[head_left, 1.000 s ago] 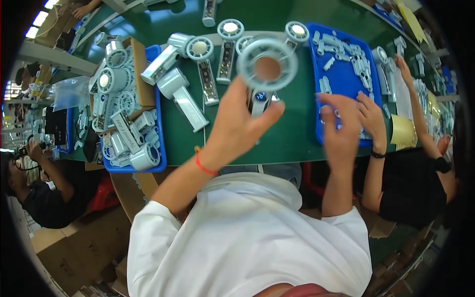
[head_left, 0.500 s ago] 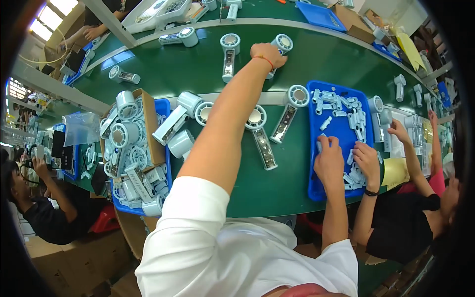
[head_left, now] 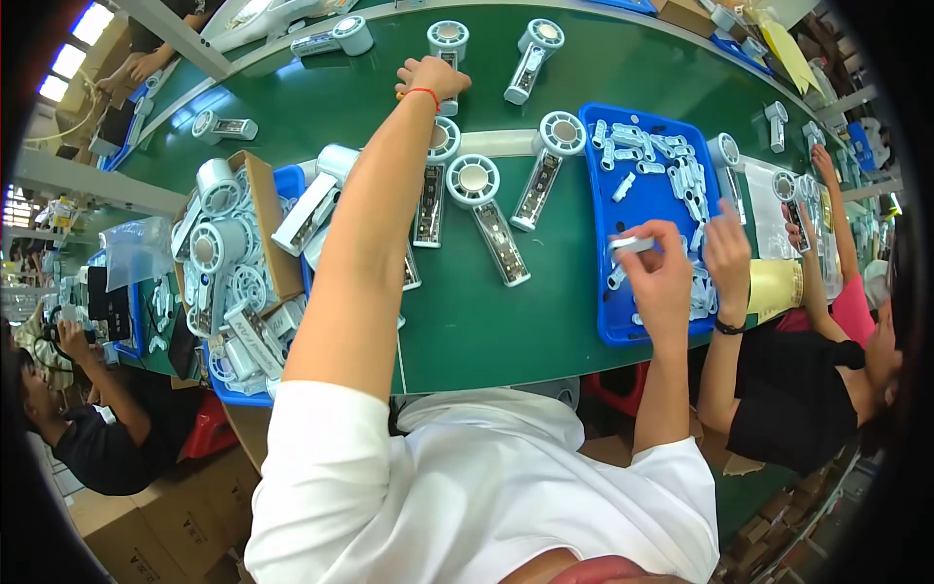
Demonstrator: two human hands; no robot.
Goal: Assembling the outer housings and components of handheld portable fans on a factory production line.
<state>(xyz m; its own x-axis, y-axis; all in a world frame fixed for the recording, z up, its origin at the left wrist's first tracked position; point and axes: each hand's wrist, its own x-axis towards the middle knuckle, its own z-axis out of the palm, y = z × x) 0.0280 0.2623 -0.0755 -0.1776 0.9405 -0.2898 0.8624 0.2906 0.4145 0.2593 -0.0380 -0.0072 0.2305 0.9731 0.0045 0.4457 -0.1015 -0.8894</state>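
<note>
My left hand (head_left: 431,78) reaches far out over the handle of a handheld fan (head_left: 448,37), fingers apart and thumb out to the right; whether it touches the fan is hidden. My right hand (head_left: 662,282) pinches a small white plastic part (head_left: 633,243) between thumb and fingers. Below that hand lies a blue tray (head_left: 608,316) with many similar small parts (head_left: 689,180). Another fan (head_left: 541,35) lies right of my left hand. Nearer me, several fans with exposed circuit boards lie in a row, among them one fan (head_left: 474,180) in the middle.
On the left a cardboard box (head_left: 275,229) full of fan housings stands in a blue bin (head_left: 243,397). A co-worker's hand (head_left: 728,258) hovers over the tray's right side. A yellow sheet (head_left: 775,285) lies beyond it. More fans lie along the green table (head_left: 477,341).
My left hand has left the right-hand far fan and moved left to its neighbour. My right hand has risen from the tray with the small white part. The co-worker's hand has lifted too.
</note>
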